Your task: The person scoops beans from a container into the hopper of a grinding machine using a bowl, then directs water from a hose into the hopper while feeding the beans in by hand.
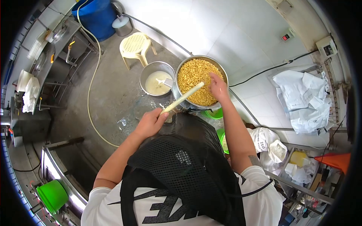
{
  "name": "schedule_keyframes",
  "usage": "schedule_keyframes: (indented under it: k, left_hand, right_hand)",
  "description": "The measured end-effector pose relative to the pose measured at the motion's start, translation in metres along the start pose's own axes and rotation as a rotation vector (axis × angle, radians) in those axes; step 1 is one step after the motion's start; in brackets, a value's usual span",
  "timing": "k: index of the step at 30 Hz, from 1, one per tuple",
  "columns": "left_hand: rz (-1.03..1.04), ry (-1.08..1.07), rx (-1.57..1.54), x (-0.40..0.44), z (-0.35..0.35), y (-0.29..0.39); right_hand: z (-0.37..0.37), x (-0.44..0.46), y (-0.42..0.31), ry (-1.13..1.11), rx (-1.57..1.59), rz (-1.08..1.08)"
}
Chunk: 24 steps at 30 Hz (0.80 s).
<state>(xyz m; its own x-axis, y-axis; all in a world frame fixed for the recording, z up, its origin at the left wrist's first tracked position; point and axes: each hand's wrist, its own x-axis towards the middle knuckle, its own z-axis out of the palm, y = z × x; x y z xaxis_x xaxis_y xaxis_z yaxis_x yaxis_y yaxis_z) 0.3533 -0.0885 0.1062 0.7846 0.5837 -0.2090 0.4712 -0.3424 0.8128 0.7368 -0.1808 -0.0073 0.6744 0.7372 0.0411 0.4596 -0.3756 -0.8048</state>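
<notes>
A wide round metal bowl (227, 73) is full of yellow kernels that look like soaked soybeans (194, 75). My left hand (150, 122) is closed around the lower end of a pale cream stick (183, 98), whose far end reaches over the beans. On the right side of the bowl, my right hand (218, 88) hovers at or just above the beans with its fingers extended, holding no visible object. Left of the bowl stands a metal pot (141, 77) with milky white liquid (156, 83) in it. A metal spout (168, 82) smeared with white sticks out over this pot.
Behind the pot is a cream plastic stool (136, 44). A hose (89, 94) curves along the wet floor (117, 94). Green tubs (214, 113) and a white sack (264, 141) sit at right, near a cluttered shelf (298, 188). A black cable (260, 73) runs along the wall.
</notes>
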Motion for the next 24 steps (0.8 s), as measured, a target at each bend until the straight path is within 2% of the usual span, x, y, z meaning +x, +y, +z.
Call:
schedule_keyframes:
  k: [2,3,6,8,10,11,14,18,19,22,24]
  left_hand:
    - [0.014,0.009,-0.004,0.0,0.004,-0.003]
    - [0.02,0.026,-0.008,0.0,0.004,-0.003]
    - [0.027,-0.017,0.015,0.002,0.003,-0.004]
    - [0.047,-0.079,0.024,0.004,0.003,-0.002]
    - [0.067,-0.144,0.032,0.006,0.003,0.01]
    - [0.069,-0.186,0.039,0.009,0.004,0.017]
    - [0.142,-0.269,0.031,0.021,0.02,0.024]
    - [0.364,-0.377,-0.013,0.042,0.049,0.023]
    - [0.382,-0.418,-0.014,0.047,0.054,0.027]
    - [0.346,-0.495,0.033,0.054,0.073,0.038]
    - [0.38,-0.42,0.13,0.06,0.09,0.035]
  right_hand:
    - [0.0,-0.019,-0.004,-0.055,-0.079,0.028]
    - [0.002,-0.03,-0.007,0.041,-0.204,-0.159]
    - [-0.001,-0.045,-0.012,0.012,-0.16,-0.053]
    - [-0.001,-0.051,-0.007,0.075,-0.155,-0.044]
    - [-0.004,-0.056,-0.003,0.04,0.412,0.395]
    - [-0.009,-0.057,0.003,0.059,0.41,0.407]
    - [-0.024,-0.063,0.043,-0.015,1.044,0.42]
    - [-0.057,-0.087,0.012,0.358,1.232,0.518]
    - [-0.066,-0.094,0.023,0.33,1.255,0.458]
    - [-0.088,-0.118,0.037,0.422,1.189,0.504]
    - [-0.095,-0.138,0.043,0.511,1.123,0.56]
